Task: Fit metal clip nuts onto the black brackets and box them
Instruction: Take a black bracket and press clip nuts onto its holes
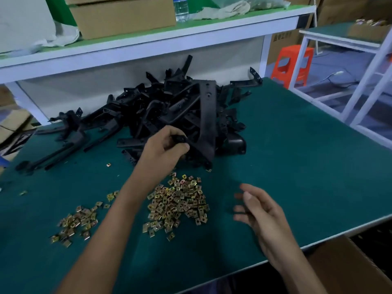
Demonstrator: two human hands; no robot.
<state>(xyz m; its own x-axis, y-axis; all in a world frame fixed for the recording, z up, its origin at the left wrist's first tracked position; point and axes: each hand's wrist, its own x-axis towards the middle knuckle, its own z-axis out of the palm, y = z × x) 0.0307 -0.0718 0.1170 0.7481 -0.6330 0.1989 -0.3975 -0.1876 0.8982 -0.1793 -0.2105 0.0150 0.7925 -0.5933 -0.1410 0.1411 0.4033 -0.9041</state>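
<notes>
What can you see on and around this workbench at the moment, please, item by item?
black brackets: one tangled pile, too many to count, black, back-centre of table
larger nut heap: one, brass-coloured, front centre
smaller nut heap: one, brass-coloured, front left
table: one, dark green top
shelf box: one, brown cardboard, on the shelf
water bottle: one, clear, beside that box
stool: one, orange, floor, far right
carton: one, brown, below the table's near right edge
left hand: one, grip closed on a held bracket at the pile's front
right hand: one, open, above the table right of the larger nut heap
</notes>
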